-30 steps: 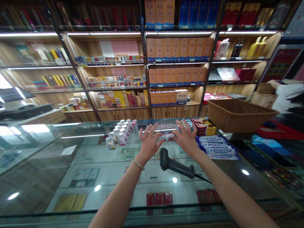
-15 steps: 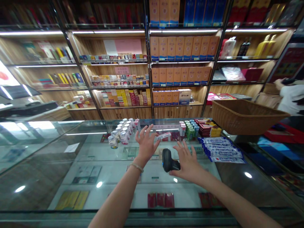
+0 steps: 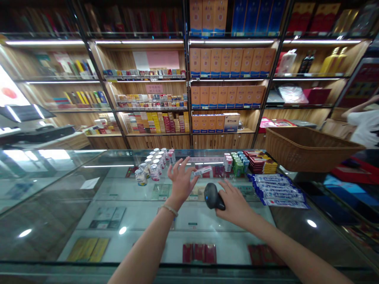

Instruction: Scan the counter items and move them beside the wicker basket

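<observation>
In my left hand (image 3: pixel 179 179) a slim white and pink pack (image 3: pixel 203 171) is pinched by one end between thumb and forefinger, the other fingers spread. A barcode along its side is faintly visible. My right hand (image 3: pixel 233 199) grips a black handheld barcode scanner (image 3: pixel 211 196) by its handle, its head tilted towards the pack. Left of my hands stand rows of small white bottles (image 3: pixel 154 172). Beyond my right hand are pink, green and blue small bottles (image 3: pixel 237 167), beside stacked red and yellow boxes (image 3: pixel 260 161).
Blue and white long packets (image 3: pixel 278 191) lie on the glass counter (image 3: pixel 142 240). A brown wicker basket (image 3: pixel 308 152) stands at the right. A paper slip (image 3: pixel 90 183) lies at the left. Stocked shelves line the wall; a person (image 3: pixel 365 124) is at far right.
My right hand has closed around the scanner's handle, and the scanner's head has turned and tilted up. My left hand with the pack has barely moved.
</observation>
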